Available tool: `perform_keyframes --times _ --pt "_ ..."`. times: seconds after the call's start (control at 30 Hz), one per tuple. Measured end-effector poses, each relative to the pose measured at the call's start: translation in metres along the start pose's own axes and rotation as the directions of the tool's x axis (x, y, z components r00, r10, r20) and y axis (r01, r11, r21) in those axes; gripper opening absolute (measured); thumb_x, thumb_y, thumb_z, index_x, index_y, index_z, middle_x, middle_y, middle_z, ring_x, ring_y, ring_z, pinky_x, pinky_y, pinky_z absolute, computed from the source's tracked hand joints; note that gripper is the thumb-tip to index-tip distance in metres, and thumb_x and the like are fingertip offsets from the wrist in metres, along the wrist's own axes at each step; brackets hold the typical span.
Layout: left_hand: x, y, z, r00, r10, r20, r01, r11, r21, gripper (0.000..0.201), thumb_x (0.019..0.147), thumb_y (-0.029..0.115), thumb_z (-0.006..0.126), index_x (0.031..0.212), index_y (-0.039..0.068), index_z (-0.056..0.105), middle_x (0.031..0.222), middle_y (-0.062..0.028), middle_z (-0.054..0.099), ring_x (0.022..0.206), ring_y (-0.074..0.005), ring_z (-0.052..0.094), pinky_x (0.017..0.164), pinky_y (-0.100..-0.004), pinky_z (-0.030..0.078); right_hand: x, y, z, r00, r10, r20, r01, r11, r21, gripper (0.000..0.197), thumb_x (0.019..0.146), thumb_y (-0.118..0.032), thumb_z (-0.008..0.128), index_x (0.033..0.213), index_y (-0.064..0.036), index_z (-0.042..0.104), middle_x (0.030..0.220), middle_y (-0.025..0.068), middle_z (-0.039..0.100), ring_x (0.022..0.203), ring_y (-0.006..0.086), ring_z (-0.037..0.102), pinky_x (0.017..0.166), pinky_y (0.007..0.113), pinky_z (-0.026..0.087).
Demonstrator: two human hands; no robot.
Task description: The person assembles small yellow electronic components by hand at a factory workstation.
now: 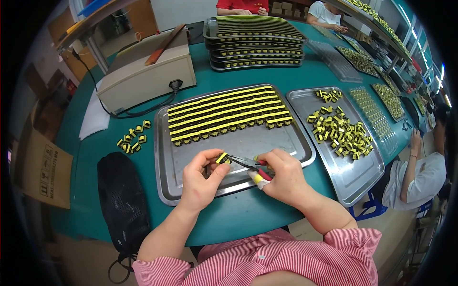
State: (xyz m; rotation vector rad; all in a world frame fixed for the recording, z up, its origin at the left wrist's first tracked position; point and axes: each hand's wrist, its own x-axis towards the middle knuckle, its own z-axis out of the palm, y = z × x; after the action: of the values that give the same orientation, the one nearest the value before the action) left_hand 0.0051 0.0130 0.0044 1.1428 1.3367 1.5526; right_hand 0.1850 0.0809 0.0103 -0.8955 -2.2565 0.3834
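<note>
My left hand (201,182) pinches a small black part wrapped in yellow tape (223,158), which looks like a small transformer. In my right hand (285,175) are pliers (243,161) with red grips and some white and yellow wrapping; their jaws reach the part's right side. Whether the jaws grip it is too small to tell. Both hands are over the near side of a metal tray (164,188), where rows of the same parts (229,114) stand packed together. To the right, a second metal tray (350,183) carries a loose heap of such parts (338,131).
Several loose parts (134,137) and a black mesh pouch (121,200) lie at the left. Behind them stands a beige device (143,71) with a black cable. Stacked filled trays (255,45) rise at the back. Other people, including one at the right (420,176), sit around the table.
</note>
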Motion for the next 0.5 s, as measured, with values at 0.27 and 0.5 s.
perform_keyframes --times 0.27,0.5 --pt "0.000 0.002 -0.001 0.996 -0.080 0.041 0.081 0.996 -0.028 0.029 0.078 0.006 0.064 0.104 -0.003 0.055 0.088 -0.0034 0.059 0.077 -0.0067 0.052 0.070 -0.0201 0.043 -0.002 0.000 -0.002 1.000 0.009 0.029 -0.010 1.000 0.015 0.029 0.062 -0.013 0.076 0.085 -0.0034 0.060 0.074 0.0090 0.057 0.062 0.0237 0.060 0.056 0.031 0.049" --pt "0.001 -0.011 -0.002 0.992 0.050 0.115 -0.042 0.997 -0.066 0.030 0.078 0.003 0.063 0.107 0.000 0.056 0.104 -0.0054 0.052 0.077 -0.0071 0.049 0.071 -0.0197 0.042 0.003 -0.009 -0.009 0.844 0.255 0.473 -0.518 0.621 0.589 0.028 0.083 -0.016 0.060 0.106 -0.0002 0.055 0.086 0.0081 0.061 0.073 0.0148 0.058 0.061 0.028 0.048"
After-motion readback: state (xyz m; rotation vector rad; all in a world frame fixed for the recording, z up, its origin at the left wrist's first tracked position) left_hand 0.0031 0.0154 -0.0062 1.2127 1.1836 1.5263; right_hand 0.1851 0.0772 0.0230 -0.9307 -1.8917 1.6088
